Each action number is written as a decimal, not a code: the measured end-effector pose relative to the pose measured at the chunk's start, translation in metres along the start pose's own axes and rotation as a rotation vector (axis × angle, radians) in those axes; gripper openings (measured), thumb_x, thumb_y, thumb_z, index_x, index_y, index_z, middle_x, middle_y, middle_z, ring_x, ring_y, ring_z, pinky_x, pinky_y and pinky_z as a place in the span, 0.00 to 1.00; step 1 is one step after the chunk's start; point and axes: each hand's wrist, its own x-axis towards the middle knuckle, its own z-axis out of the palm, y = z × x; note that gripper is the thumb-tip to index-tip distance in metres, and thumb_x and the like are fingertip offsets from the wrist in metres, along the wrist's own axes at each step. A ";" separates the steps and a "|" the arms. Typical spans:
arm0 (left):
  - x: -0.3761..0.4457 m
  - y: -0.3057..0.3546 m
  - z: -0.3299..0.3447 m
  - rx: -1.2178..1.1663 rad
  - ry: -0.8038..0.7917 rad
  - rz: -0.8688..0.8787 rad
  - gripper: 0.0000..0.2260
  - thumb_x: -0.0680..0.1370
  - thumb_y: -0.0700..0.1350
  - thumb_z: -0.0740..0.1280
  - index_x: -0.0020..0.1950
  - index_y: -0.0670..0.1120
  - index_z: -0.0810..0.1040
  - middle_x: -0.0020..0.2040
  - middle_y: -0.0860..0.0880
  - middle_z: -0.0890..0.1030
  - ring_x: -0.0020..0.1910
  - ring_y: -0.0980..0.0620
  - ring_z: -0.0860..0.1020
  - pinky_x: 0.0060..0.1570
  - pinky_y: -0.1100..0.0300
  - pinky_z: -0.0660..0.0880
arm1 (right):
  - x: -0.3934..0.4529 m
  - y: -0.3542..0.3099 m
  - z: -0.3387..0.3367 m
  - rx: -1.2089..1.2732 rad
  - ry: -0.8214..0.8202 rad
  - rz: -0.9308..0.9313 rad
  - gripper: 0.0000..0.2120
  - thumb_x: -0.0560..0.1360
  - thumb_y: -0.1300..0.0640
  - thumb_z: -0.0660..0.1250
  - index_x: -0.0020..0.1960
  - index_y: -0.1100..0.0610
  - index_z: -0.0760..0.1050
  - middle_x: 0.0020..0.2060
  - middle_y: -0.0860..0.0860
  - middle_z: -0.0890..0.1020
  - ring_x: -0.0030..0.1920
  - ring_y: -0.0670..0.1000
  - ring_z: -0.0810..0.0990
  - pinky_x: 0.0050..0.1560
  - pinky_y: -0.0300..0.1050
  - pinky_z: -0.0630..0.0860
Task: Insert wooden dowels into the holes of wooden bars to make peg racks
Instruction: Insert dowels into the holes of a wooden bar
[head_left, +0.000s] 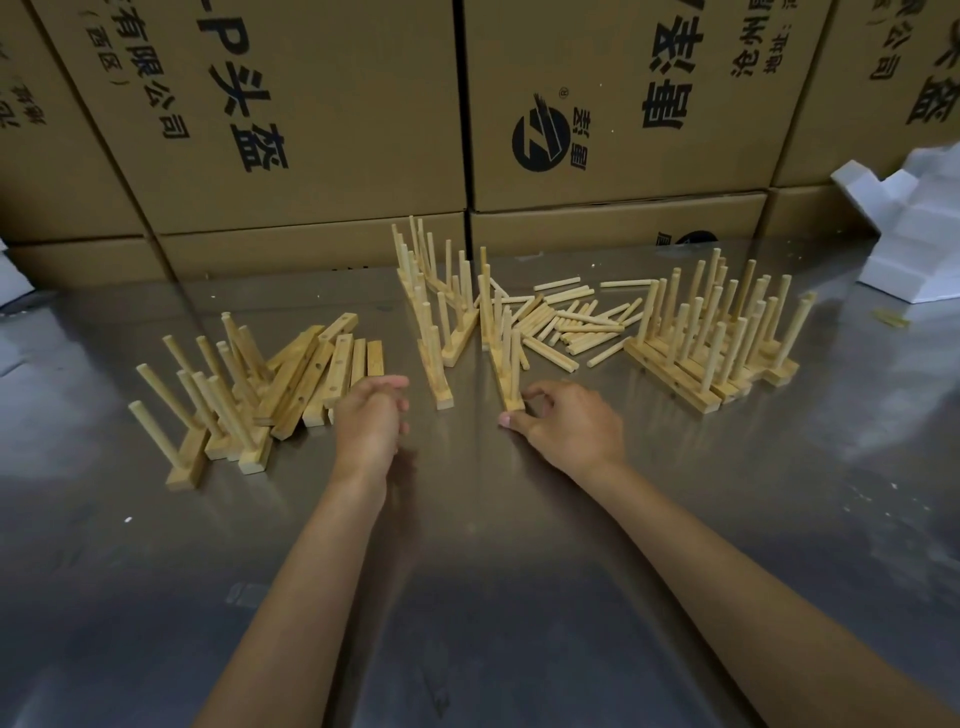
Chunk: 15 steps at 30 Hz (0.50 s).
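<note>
left grip (371, 415) loose, right grip (563, 421) curled

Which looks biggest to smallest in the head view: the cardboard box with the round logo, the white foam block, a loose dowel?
1. Cardboard box
2. Foam block
3. Loose dowel
The box stands farthest back and yet looks largest, so the order is safe.

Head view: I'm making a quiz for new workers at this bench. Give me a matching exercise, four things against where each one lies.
Things:
1. loose dowels
2. empty bars
3. right hand
4. white foam

Places:
A. far right, by the cartons
B. pile just left of the left hand
C. at the near end of a middle peg rack
D. scattered between the middle and right racks

Pairs: 1-D, 2-B, 3-C, 4-A
</note>
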 end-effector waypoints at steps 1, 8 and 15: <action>0.003 -0.001 -0.002 -0.001 0.031 0.026 0.15 0.80 0.36 0.57 0.50 0.50 0.81 0.42 0.51 0.77 0.37 0.54 0.73 0.37 0.61 0.69 | 0.004 -0.003 0.003 -0.033 0.020 0.011 0.21 0.70 0.34 0.70 0.59 0.43 0.79 0.47 0.44 0.80 0.53 0.50 0.80 0.42 0.42 0.66; 0.023 -0.015 -0.022 0.547 0.288 0.408 0.14 0.79 0.37 0.61 0.62 0.43 0.80 0.57 0.44 0.77 0.61 0.44 0.72 0.55 0.57 0.66 | 0.023 -0.020 0.013 -0.100 0.073 0.091 0.21 0.67 0.28 0.69 0.42 0.45 0.73 0.38 0.44 0.77 0.44 0.49 0.76 0.40 0.44 0.64; 0.033 -0.029 -0.018 1.235 0.013 0.572 0.20 0.82 0.50 0.60 0.73 0.45 0.72 0.81 0.45 0.58 0.80 0.44 0.49 0.77 0.46 0.44 | 0.012 -0.004 0.006 0.221 -0.024 0.126 0.21 0.68 0.31 0.70 0.47 0.47 0.78 0.35 0.40 0.75 0.41 0.44 0.75 0.40 0.42 0.67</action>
